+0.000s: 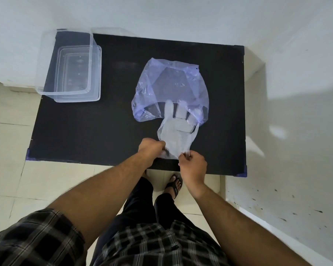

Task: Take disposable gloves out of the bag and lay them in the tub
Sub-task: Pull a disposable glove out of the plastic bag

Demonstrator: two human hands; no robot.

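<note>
A thin bluish plastic bag [169,87] lies flat in the middle of the black table [96,129], its mouth facing me. A clear disposable glove [176,131] lies half out of the bag, its fingers still inside the mouth and its cuff at the table's near edge. My left hand [151,147] pinches the left corner of the cuff. My right hand [192,165] pinches the right corner. The clear plastic tub [93,54] stands at the table's far left corner with nothing visible inside it.
The tub's clear lid [99,95] appears to lie under the tub. White walls border the table at the back and right. Tiled floor [12,143] lies to the left, and my sandalled foot [174,186] is under the near edge.
</note>
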